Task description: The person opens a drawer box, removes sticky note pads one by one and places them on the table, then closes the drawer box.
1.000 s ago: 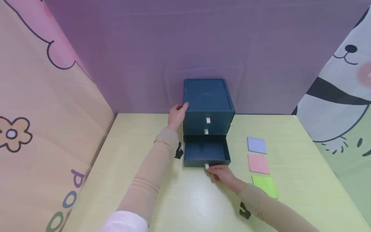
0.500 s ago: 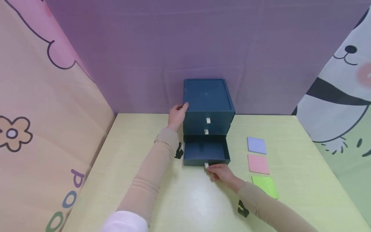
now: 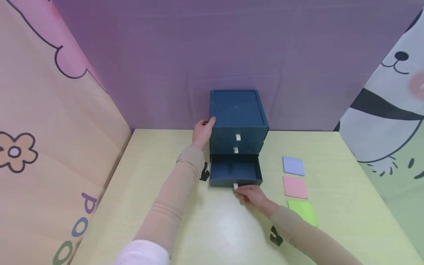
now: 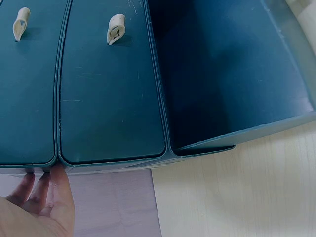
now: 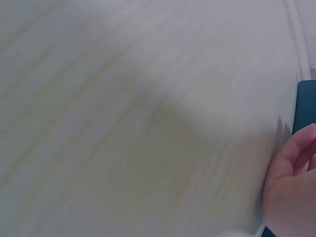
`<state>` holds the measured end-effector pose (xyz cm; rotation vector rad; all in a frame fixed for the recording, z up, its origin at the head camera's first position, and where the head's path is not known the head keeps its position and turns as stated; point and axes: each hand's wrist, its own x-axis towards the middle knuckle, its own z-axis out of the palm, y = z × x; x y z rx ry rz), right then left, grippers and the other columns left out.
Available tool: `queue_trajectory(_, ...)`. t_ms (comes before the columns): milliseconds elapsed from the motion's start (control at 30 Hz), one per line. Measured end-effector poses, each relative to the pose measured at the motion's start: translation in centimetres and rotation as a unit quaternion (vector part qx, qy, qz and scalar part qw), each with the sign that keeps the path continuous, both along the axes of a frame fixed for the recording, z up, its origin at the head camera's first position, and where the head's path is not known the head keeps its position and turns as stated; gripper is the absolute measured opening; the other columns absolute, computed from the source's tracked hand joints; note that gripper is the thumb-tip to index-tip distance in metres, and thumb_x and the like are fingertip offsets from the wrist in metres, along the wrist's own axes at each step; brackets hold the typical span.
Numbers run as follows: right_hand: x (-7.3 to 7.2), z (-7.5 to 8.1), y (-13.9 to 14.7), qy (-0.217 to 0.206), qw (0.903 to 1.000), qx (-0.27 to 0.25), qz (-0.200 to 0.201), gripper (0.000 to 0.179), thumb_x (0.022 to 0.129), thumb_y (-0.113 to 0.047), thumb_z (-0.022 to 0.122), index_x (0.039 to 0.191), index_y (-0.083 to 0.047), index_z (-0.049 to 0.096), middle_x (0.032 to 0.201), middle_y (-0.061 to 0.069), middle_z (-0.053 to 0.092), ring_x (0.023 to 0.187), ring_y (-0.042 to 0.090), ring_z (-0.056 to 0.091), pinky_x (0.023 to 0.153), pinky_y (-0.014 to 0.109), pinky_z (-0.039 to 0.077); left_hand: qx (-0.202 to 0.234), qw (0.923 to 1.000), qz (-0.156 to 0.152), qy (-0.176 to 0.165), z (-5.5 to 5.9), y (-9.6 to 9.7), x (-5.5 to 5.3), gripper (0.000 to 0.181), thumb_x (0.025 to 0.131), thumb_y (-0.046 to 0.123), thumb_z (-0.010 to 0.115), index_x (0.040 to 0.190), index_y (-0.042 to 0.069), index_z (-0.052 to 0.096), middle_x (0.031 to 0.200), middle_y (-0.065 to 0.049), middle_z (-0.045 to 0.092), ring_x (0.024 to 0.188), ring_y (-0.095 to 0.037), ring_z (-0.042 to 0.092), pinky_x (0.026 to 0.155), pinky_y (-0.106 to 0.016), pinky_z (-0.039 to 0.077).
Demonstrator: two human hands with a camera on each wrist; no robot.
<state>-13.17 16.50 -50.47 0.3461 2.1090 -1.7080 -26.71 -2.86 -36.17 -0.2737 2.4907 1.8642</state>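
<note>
A dark blue drawer cabinet (image 3: 236, 108) stands at the back of the table with its bottom drawer (image 3: 236, 182) pulled out; nothing lies in the part of the drawer that shows. My left hand (image 3: 202, 133) rests against the cabinet's left side near the top front corner. In the left wrist view, the fingers (image 4: 60, 190) of that hand touch the side fairly straight. At the drawer's front, my right hand (image 3: 254, 197) pinches the small white pull tab (image 3: 235, 186). The right wrist view shows only part of this hand (image 5: 291, 182), its fingertips cut off by the frame edge.
Right of the cabinet, a blue-violet sticky note pad (image 3: 293, 166), a pink one (image 3: 295, 187) and a green one (image 3: 303, 212) lie in a column on the pale table (image 3: 159, 162). A purple cloth (image 3: 165, 73) hangs close behind the cabinet.
The bottom drawer has slid a little way back into the cabinet, and my right hand has moved with it, still on the tab. My left hand has stayed in place.
</note>
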Motion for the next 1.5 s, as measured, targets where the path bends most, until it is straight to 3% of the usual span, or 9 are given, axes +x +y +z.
queue_trajectory(633,-0.6,0.0,0.1,0.003,0.9989,-0.046,-0.005,0.03,0.093,-0.006,0.055,0.114,0.015,0.06,0.077,0.003,0.066,0.059,0.009,0.054,0.058,0.021,0.049,0.007,1.0,0.0,-0.006,0.1,-0.1,0.0,0.059,0.092,0.05,0.052,0.134,0.008,0.051,0.133,-0.011,0.054,0.122,-0.027,0.05,0.103,-0.041,0.042)
queue_trajectory(1500,-2.0,0.3,-0.4,-0.014,0.9958,-0.064,-0.064,0.028,0.093,-0.011,0.058,0.111,0.011,0.061,0.073,0.001,0.059,0.06,0.01,0.051,0.059,0.02,0.046,0.011,0.9999,-0.001,0.002,-0.4,0.0,-0.2,0.058,0.092,0.05,0.053,0.132,0.008,0.053,0.131,-0.011,0.055,0.12,-0.027,0.051,0.102,-0.041,0.043)
